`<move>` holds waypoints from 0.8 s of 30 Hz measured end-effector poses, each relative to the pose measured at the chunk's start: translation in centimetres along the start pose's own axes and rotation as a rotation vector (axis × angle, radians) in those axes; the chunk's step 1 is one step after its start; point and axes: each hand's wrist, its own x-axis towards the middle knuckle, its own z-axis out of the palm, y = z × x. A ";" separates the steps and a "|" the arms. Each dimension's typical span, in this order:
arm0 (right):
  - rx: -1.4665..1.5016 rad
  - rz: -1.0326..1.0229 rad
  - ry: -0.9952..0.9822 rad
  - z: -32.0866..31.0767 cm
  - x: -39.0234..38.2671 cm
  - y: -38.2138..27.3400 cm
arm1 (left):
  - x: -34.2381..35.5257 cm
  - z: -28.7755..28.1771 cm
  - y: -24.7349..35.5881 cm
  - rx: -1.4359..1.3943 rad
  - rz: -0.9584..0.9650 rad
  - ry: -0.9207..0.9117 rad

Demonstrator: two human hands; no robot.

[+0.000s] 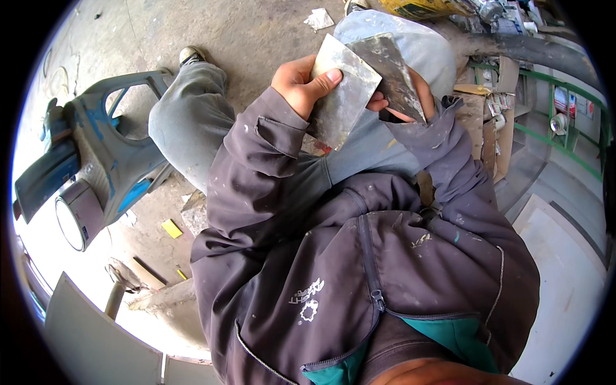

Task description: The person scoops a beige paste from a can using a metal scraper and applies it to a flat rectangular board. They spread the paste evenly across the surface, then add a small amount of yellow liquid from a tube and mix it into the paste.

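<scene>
My left hand (300, 88) is closed on a light grey, smeared rectangular plate (345, 96), its thumb pressed flat on the upper face. A second flat plate, darker and streaked with dried residue (387, 63), is gripped in my right hand (420, 96). The fingers of that hand curl round its lower part, and some are hidden behind it. Both plates are tilted and held above my lap, with the light one overlapping the edge of the dark one.
A worn grey-blue plastic stool (106, 138) stands at the left, beside a round can (79, 215). Right of my legs are a torn cardboard box (507, 144) and a green metal frame (564, 157). A yellow bag (427, 8) lies at the far edge; crumpled paper (319, 20) is on the concrete.
</scene>
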 end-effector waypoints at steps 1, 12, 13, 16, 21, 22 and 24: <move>-0.037 0.073 -0.083 -0.7 0.4 0.1 | -0.1 -0.2 0.0 0.037 0.024 0.048; -1.055 -0.515 0.205 -1.1 1.6 -3.6 | -1.0 -2.2 0.5 0.275 0.290 0.293; -1.049 -0.547 0.147 0.5 1.4 -3.6 | -0.7 -1.9 0.2 0.302 0.312 0.313; -1.167 -0.575 0.080 3.0 1.0 -2.7 | -0.4 -1.2 0.7 0.355 0.365 0.351; -1.506 -0.734 0.097 3.6 1.9 -2.5 | -0.3 -1.9 0.0 0.539 0.485 0.497; -1.546 -0.776 0.091 3.4 2.1 -2.4 | -0.3 -2.0 0.0 0.591 0.504 0.516; -1.548 -0.751 0.090 3.7 2.4 -2.2 | -0.5 -1.9 0.1 0.669 0.479 0.572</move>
